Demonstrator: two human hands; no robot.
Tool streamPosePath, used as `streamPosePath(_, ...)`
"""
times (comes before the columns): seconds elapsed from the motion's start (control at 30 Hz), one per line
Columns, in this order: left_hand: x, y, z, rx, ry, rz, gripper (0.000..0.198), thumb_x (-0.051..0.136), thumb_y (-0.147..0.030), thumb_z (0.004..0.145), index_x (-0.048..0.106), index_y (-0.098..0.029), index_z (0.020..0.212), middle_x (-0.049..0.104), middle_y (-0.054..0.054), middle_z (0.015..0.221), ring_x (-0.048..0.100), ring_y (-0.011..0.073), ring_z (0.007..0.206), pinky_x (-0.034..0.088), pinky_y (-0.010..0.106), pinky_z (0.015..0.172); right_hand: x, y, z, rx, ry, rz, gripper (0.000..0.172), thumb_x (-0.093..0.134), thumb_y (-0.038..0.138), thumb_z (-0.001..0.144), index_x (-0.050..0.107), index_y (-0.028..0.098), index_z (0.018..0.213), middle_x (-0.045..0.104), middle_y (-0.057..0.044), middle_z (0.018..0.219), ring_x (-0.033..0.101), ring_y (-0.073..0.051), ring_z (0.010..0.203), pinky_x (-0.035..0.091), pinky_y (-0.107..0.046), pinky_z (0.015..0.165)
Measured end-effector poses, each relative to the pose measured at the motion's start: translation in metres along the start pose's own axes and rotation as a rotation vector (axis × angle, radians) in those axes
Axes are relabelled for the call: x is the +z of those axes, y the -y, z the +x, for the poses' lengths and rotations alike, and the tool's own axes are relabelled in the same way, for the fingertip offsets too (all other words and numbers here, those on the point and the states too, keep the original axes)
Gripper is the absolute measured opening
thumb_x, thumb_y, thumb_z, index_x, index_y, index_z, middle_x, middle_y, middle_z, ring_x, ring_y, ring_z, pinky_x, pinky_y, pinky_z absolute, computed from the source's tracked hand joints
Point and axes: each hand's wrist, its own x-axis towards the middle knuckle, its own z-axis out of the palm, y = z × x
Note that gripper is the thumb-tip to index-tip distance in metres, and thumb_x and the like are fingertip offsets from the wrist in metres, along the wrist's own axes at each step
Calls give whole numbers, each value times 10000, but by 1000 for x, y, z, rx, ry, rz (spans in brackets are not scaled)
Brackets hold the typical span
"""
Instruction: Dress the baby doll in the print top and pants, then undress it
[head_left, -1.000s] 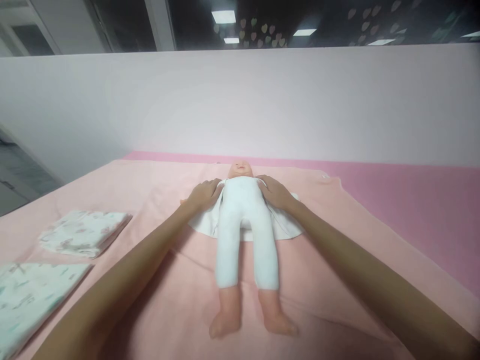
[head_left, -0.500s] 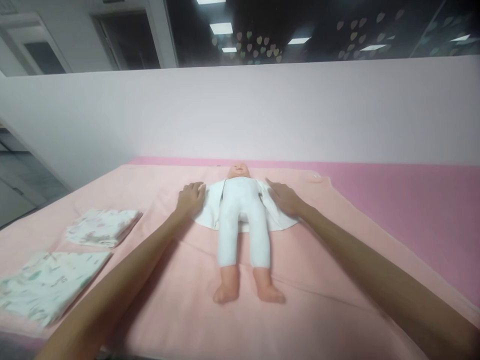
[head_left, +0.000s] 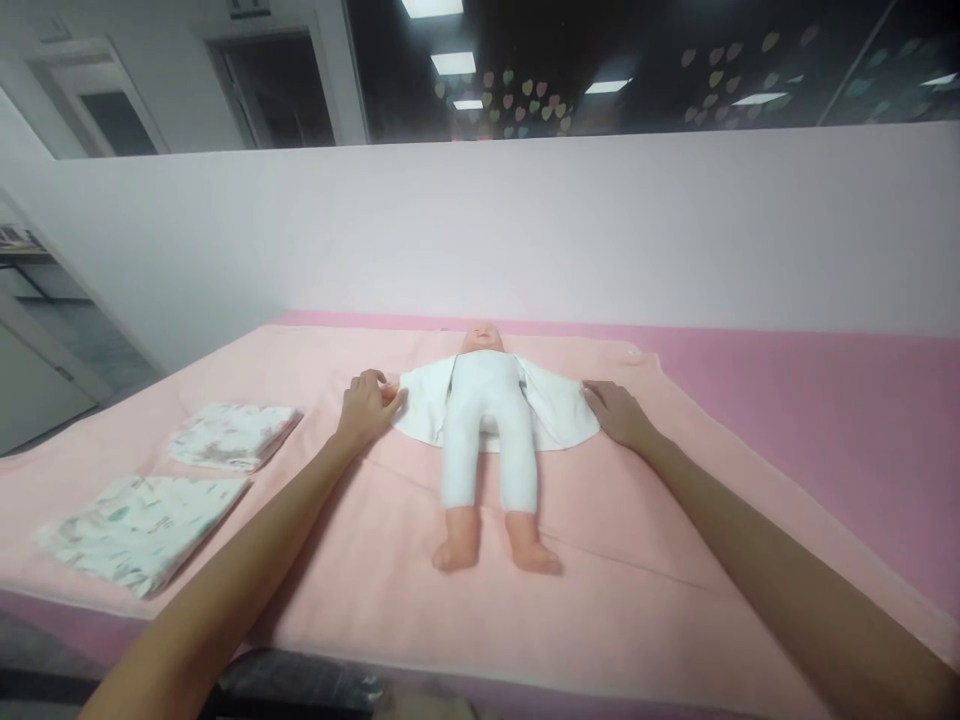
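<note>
A baby doll (head_left: 491, 385) lies on its back with its feet toward me, dressed in white footless leggings (head_left: 459, 460). A white baby shirt (head_left: 559, 410) spreads out on both sides of its body. At the shirt's left edge, my left hand (head_left: 366, 408) has its fingers curled round the doll's small hand, which pokes out at the cuff. On the opposite side my right hand (head_left: 621, 413) grips the shirt's outer edge with fingertips and thumb; the doll's other hand is hidden. The doll's bare feet (head_left: 456, 540) rest on the pink sheet (head_left: 600, 620).
Two folded printed cloths lie at the left, the farther cloth (head_left: 236, 435) and the nearer cloth (head_left: 146, 530). A low white partition (head_left: 540, 230) stands behind the pink mat (head_left: 810, 420). The table's front edge is close to me.
My right hand has moved outward to the right, from beside the doll's chest to the shirt's edge, and that side is now flatter. My left hand has shifted slightly left onto the doll's hand.
</note>
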Motion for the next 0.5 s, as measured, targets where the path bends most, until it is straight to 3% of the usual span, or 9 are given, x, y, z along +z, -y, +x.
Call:
streamPosePath(0.17, -6, -4, -6, 208, -119, 117, 289, 597, -483, 975, 610, -217, 861, 621, 135, 1373, 563, 357, 1177, 442, 497, 956, -4, 6, -18, -14, 6, 2, 581, 335, 532, 1076, 639, 187, 1431, 612, -126, 1439, 561, -307, 1327, 420, -474, 1167)
streamPosePath(0.23, -6, -6, -6, 257, -108, 148, 277, 609, -471, 968, 630, -221, 849, 648, 118, 1340, 565, 357, 1176, 430, 508, 966, -7, 8, -24, -44, 9, 14, 548, 357, 498, 1069, 653, 198, 1420, 624, -118, 1422, 573, -290, 1307, 438, -450, 1147)
streamPosePath(0.5, -5, -5, -10, 191, 22, 121, 266, 618, -463, 926, 689, -208, 948, 665, 125, 1306, 561, 362, 1194, 463, 505, 991, -12, 10, -29, -72, 7, 38, 503, 470, 493, 1028, 658, 241, 1421, 652, -91, 1387, 607, -284, 1251, 466, -412, 1090)
